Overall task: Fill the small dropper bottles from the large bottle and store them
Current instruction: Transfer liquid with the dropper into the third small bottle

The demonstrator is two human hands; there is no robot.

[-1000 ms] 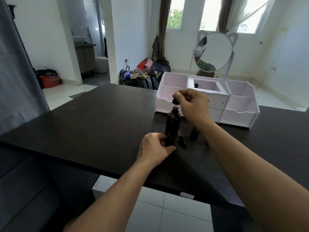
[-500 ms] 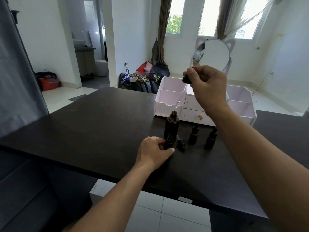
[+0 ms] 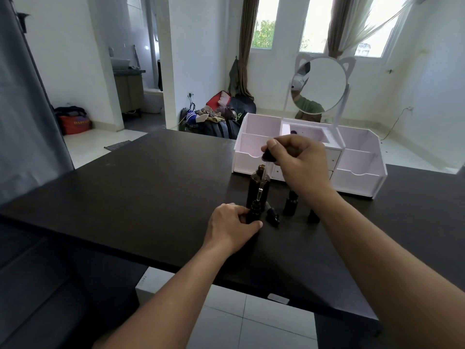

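Dropper (image 3: pixel 261 183) hangs from the right hand (image 3: pixel 299 159), which pinches its bulb, glass tip just over the small bottle (image 3: pixel 253 212) that the left hand (image 3: pixel 232 226) grips on the table (image 3: pixel 141 192), near its front edge. Behind stands the big bottle (image 3: pixel 256 188), uncapped. Half a second ago the right hand was raised high before the organizer (image 3: pixel 357 167); now it has come down.

Large dark bottle (image 3: pixel 259 187) upright, uncapped. Glass dropper (image 3: pixel 261 183) hangs tip-down in front of it, over 1 small open dropper bottle (image 3: pixel 253 212). 1 dropper cap (image 3: pixel 273 217) lies beside. 2 capped small bottles (image 3: pixel 290 204) upright to the right.
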